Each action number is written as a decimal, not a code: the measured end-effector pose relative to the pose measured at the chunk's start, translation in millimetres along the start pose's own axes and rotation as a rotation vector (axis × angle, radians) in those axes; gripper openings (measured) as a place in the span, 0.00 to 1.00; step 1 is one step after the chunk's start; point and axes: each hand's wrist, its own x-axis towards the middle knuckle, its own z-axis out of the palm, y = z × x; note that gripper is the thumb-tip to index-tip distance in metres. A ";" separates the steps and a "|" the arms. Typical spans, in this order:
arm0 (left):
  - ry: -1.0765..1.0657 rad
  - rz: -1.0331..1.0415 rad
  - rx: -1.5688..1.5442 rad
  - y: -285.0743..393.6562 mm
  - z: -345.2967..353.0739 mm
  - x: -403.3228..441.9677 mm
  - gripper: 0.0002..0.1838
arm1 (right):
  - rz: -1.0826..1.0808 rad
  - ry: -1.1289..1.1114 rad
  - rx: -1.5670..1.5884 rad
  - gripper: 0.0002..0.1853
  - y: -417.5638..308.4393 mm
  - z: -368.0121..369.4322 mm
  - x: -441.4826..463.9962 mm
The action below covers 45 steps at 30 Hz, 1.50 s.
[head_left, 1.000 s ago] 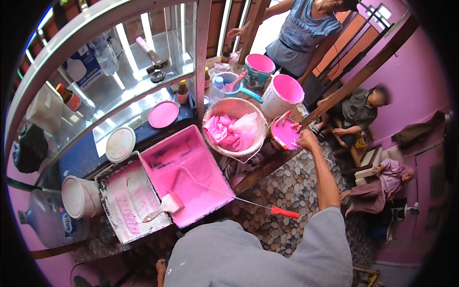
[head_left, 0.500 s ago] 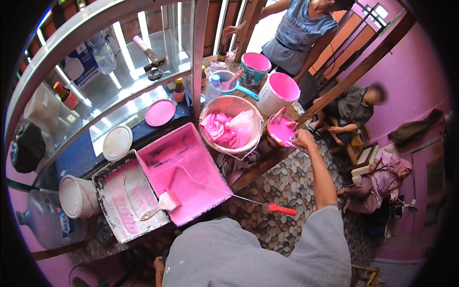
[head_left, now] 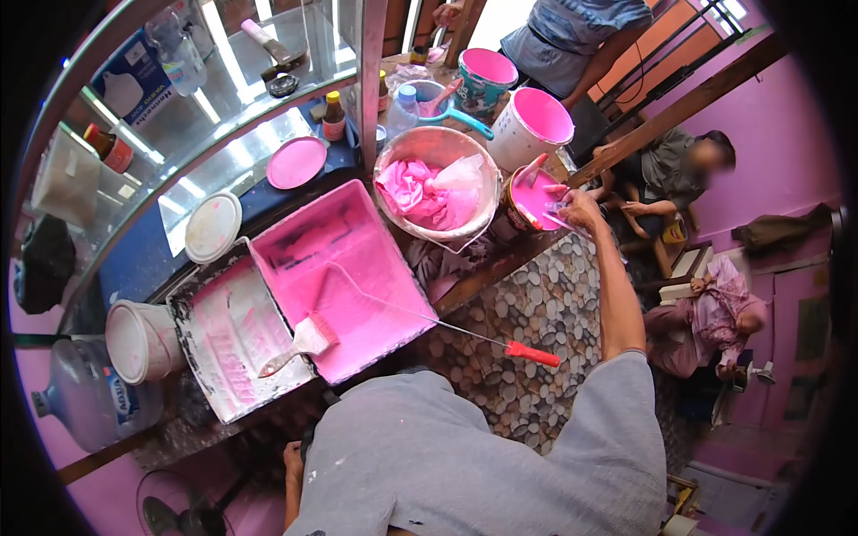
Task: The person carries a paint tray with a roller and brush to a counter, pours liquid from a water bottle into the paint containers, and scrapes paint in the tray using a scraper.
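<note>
My right hand [head_left: 583, 213] reaches out to the rim of a small can of pink paint [head_left: 531, 202]. Its fingers are closed round something thin and pale that I cannot make out. Pink-smeared handles [head_left: 534, 168] stick up out of that can. My left hand [head_left: 293, 460] hangs low beside my grey shirt, mostly cut off from sight, its fingers unclear. A pink roller tray [head_left: 353, 286] holds a paint roller with a red handle [head_left: 534, 354]. Across the edge between this tray and a whitish one [head_left: 237, 344] lies a paintbrush [head_left: 304, 345].
A bucket [head_left: 487, 192] with crumpled pink plastic stands beside the can. Behind are two pink-lined buckets [head_left: 542, 134] and a blue-handled dipper [head_left: 466, 121]. A glass display case [head_left: 369, 80] rises at left. One person [head_left: 572, 45] stands behind; two others sit at right.
My right hand has risen slightly and stays by the paint can's rim. The view has shifted a little. The person standing behind shows less; the roller and brush lie as before.
</note>
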 end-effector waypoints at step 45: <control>-0.078 0.022 0.071 40.1 -39.9 38.2 0.19 | 0.237 0.564 0.762 0.09 72.2 -58.4 -116.4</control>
